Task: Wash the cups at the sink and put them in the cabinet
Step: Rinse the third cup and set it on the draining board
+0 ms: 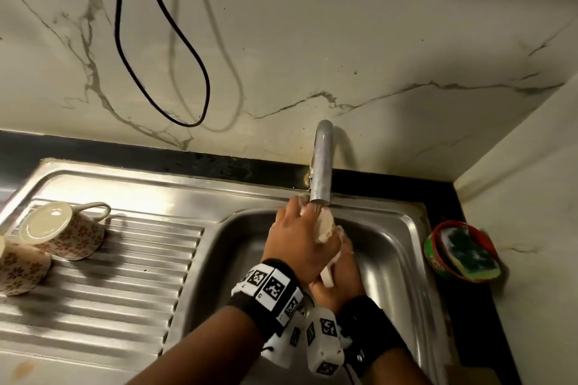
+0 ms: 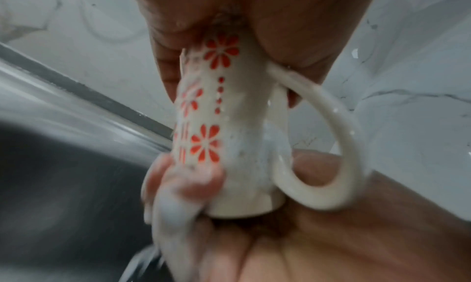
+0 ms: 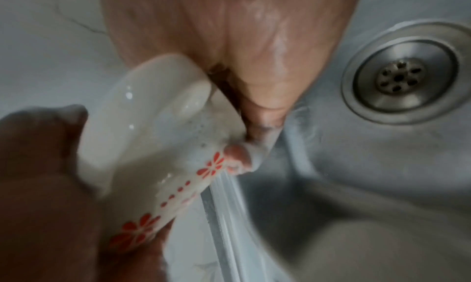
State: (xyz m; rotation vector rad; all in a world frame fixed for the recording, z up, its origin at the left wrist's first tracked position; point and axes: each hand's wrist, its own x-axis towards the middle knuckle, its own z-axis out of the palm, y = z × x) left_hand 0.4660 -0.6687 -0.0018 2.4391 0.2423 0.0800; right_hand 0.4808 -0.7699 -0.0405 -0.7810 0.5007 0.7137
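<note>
A white cup with red flowers (image 1: 325,225) is tilted under the faucet (image 1: 322,162), over the sink basin (image 1: 397,247). My left hand (image 1: 297,241) grips it from above, fingers curled over the rim. My right hand (image 1: 341,278) holds it from below, near the handle. The left wrist view shows the wet cup (image 2: 229,125) and its looped handle (image 2: 339,145), with my left hand (image 2: 254,14) above and foamy right fingers (image 2: 183,185) below. In the right wrist view the cup's inside (image 3: 142,145) faces the camera, between my right hand (image 3: 242,44) and left hand (image 3: 38,165), and water streams off it.
Two more flowered cups (image 1: 62,231) (image 1: 18,266) stand upside down on the ribbed drainboard (image 1: 125,275) at the left. A red bowl with a green sponge (image 1: 463,253) sits on the counter right of the basin. The drain (image 3: 400,77) lies below. A black cable (image 1: 162,40) hangs on the marble wall.
</note>
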